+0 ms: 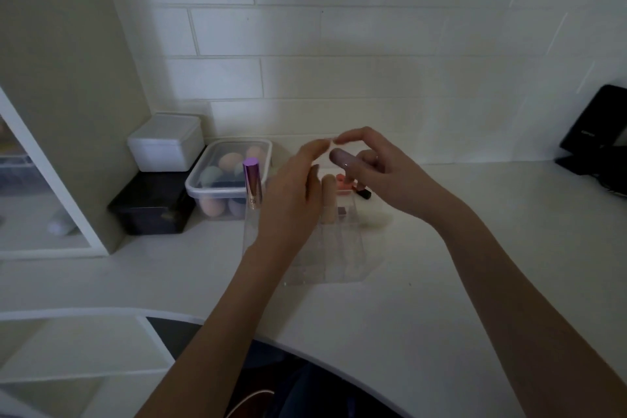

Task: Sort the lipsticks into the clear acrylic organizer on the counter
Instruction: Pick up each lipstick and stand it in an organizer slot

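My right hand (380, 173) is clamped on a mauve lipstick (341, 158), held above the clear acrylic organizer (339, 248) on the white desk (441, 282). My left hand (295, 193) hovers just beside it, fingers loose and holding nothing. A purple lipstick (252, 185) stands upright in the organizer's left compartment, a beige one (328, 198) further right.

No legible text anywhere in view. Purple metallic lipstick (252, 184), upright at left edge of clear acrylic organizer (342, 248): small dark mark near base, too blurred to read. Black object (597, 136) at right edge of counter (441, 282): faint pale lettering on face, unreadable. White lidded box (166, 142), black box (152, 205), sponge container (230, 176): no print discernible.
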The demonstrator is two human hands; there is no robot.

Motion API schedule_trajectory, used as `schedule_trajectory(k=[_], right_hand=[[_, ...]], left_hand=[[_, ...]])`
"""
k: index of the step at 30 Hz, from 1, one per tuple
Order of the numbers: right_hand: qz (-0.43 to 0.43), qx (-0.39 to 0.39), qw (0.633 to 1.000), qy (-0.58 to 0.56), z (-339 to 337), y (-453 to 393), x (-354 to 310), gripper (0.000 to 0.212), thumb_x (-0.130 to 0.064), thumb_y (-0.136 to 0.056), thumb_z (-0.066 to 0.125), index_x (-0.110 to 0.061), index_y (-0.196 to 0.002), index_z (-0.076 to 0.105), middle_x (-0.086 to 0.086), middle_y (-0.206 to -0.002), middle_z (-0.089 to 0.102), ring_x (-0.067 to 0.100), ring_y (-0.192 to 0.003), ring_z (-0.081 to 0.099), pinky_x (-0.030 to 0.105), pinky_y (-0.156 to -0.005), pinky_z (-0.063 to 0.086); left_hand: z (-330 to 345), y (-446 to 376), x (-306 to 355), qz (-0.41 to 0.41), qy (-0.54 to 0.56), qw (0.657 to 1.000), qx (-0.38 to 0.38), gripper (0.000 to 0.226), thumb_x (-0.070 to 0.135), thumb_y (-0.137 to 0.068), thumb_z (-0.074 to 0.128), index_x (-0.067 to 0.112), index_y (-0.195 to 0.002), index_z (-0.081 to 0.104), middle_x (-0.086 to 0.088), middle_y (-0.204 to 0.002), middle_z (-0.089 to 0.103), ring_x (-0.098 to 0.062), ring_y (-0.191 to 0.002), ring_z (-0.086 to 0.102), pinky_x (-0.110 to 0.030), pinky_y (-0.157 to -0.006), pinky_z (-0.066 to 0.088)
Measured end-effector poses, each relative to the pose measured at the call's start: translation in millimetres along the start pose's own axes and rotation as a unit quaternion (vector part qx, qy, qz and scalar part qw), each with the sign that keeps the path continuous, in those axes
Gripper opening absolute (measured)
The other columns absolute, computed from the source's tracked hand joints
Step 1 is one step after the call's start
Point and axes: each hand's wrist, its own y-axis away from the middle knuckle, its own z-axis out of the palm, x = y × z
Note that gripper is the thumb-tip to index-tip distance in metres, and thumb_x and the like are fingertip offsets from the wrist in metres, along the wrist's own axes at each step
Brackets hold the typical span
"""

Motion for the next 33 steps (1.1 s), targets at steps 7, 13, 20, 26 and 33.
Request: schedule_trajectory(k=[7,13,20,26,33], right_hand=[[-0.030,0.044,0.995,-0.081,0.4,-2.9,3.0,0.017,-0.023,-0.093,0.057,-0.020,-0.109,0.052,0.025,-0.072,0.066,0.022,-0.094,0.070,0.039,-0.084,0.058],[-0.026,0.041,0.997,-0.063,10.3,-4.9,6.4,0.021,-0.001,-0.082,0.067,-0.009,-0.090,0.049,0.017,-0.099,0.069,0.024,-0.095,0.070,0.033,-0.076,0.058],[0.004,0.035,0.998,0.055,8.7,-7.7,18.4,0.026,-0.027,-0.089,0.061,-0.016,-0.069,0.049,0.013,-0.094,0.071,0.026,-0.090,0.068,0.030,-0.072,0.052],[0.037,0.102,0.992,0.059,-14.7,-12.2,31.8,0.023,-0.029,-0.097,0.047,-0.016,-0.088,0.065,0.002,-0.093,0.071,0.019,-0.082,0.068,0.023,-0.069,0.047],[0.088,0.081,0.976,0.184,-29.4,-22.1,78.3,0.021,-0.017,-0.088,0.063,-0.022,-0.107,0.069,-0.004,-0.108,0.067,0.015,-0.095,0.059,0.018,-0.073,0.039]], left_hand=[[-32.9,15.3,-25.2,0.040,-0.343,0.938,0.019,0.021,0.004,-0.081,0.054,0.017,-0.089,0.068,-0.001,-0.082,0.072,-0.023,-0.082,0.067,-0.041,-0.106,0.023],[-34.2,20.2,-32.5,0.064,-0.320,0.945,-0.004,0.028,0.001,-0.080,0.056,0.016,-0.101,0.066,-0.001,-0.097,0.072,-0.021,-0.092,0.067,-0.039,-0.108,0.022],[-37.6,26.1,-35.4,0.073,-0.230,0.970,0.035,0.025,0.002,-0.084,0.053,0.011,-0.104,0.066,-0.006,-0.104,0.071,-0.021,-0.101,0.064,-0.047,-0.102,0.037],[-56.1,15.3,-26.2,0.012,-0.088,0.982,0.167,0.027,-0.005,-0.082,0.043,0.013,-0.099,0.054,-0.004,-0.086,0.063,-0.014,-0.080,0.057,-0.022,-0.075,0.043],[-61.3,-21.3,-36.1,-0.123,0.074,0.983,0.110,0.038,-0.017,-0.085,0.033,0.018,-0.088,0.048,0.006,-0.085,0.060,-0.007,-0.075,0.063,-0.022,-0.072,0.053]])
